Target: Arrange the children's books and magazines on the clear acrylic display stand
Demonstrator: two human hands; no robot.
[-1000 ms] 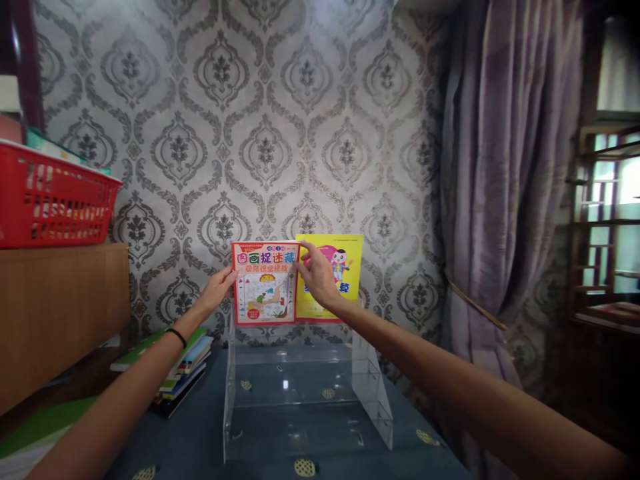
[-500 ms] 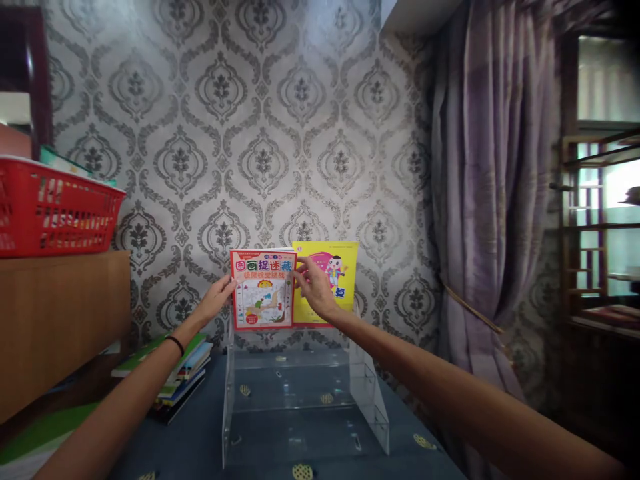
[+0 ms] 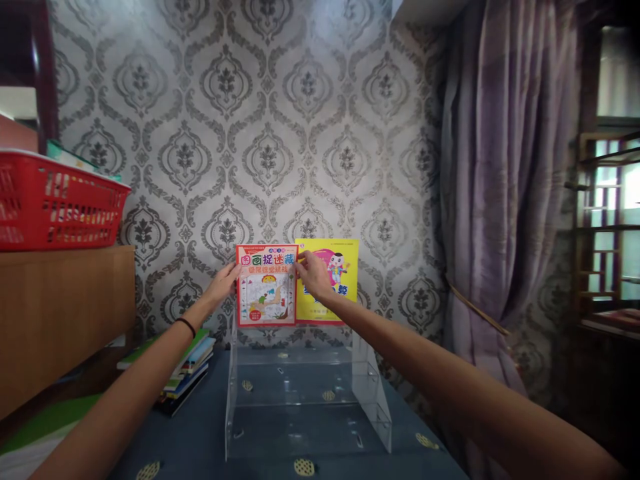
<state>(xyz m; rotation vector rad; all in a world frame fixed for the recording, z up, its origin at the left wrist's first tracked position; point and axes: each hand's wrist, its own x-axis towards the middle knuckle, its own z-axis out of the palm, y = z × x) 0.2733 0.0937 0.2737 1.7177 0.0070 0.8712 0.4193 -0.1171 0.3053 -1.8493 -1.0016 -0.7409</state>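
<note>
Holding the red book (image 3: 267, 288) upright by its two sides, the left hand (image 3: 223, 283) pinches its left edge and the right hand (image 3: 315, 275) pinches its right edge near the upper corner. The book stands between the hands, at the top of a clear stand (image 3: 373, 381) (whether its bottom edge rests there, I cannot tell). Behind the right hand and partly covered by it is a yellow book (image 3: 349, 270), upright just beside the red one. Below both hands, the stand sits on a dark blue worktop (image 3: 175, 457). Beneath the left hand lies a pile of books (image 3: 199, 362); farther left, a red basket (image 3: 83, 210) rests on a wooden cabinet (image 3: 75, 313). Well right of the right hand hangs a purple curtain (image 3: 510, 200).
</note>
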